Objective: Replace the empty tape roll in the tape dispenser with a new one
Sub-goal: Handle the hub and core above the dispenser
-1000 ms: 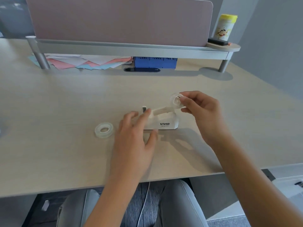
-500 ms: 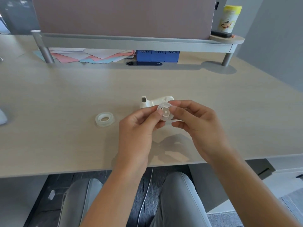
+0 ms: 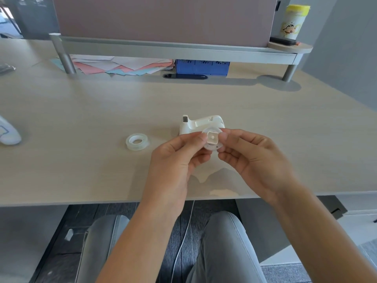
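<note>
A white tape dispenser stands on the light wooden desk, its roll slot without a roll. Just in front of it, lifted above the desk, is the empty tape roll, a clear ring on a white spindle with a square hub. My left hand pinches the roll's left side. My right hand pinches its right side. A new roll of clear tape lies flat on the desk to the left of my hands.
A raised shelf spans the back, with coloured papers and a blue box beneath it and a yellow-lidded canister at its right end. A white object lies at the left edge.
My right hand lifted the empty roll out of the dispenser and brought it toward me. My left hand left the dispenser and took hold of the roll's other side.
</note>
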`<state>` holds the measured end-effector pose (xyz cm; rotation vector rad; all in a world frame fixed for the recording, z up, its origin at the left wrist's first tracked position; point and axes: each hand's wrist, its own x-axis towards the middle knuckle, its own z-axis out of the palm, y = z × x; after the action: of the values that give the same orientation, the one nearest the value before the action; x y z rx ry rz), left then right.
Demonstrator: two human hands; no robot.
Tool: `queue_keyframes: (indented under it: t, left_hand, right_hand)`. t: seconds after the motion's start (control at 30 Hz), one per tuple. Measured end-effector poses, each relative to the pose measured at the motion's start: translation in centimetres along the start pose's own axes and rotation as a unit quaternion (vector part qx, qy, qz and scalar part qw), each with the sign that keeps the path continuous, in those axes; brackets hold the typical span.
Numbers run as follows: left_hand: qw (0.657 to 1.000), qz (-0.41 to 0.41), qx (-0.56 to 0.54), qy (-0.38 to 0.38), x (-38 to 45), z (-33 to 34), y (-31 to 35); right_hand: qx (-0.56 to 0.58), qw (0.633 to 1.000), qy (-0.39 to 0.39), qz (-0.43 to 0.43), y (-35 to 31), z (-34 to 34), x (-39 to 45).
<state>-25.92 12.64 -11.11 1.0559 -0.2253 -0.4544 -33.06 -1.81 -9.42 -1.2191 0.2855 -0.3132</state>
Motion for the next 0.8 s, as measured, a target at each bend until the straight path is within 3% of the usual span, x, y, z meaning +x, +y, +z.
queue_keyframes:
  t: [0.17,0.37,0.8]
  left_hand:
    - [1.0,-0.01,0.007,0.019,-0.3,-0.6,0.2]
    - [0.993,0.033,0.108,0.04,-0.6,-1.3,0.0]
    - [1.0,-0.015,-0.023,0.008,-0.9,-0.8,0.0]
  right_hand:
    - [0.022,0.999,0.0,0.03,0.3,0.5,-0.1]
    - [-0.013,0.999,0.013,0.044,0.6,1.0,-0.2]
    - [0.021,1.0,0.002,0.021,1.3,0.9,0.1]
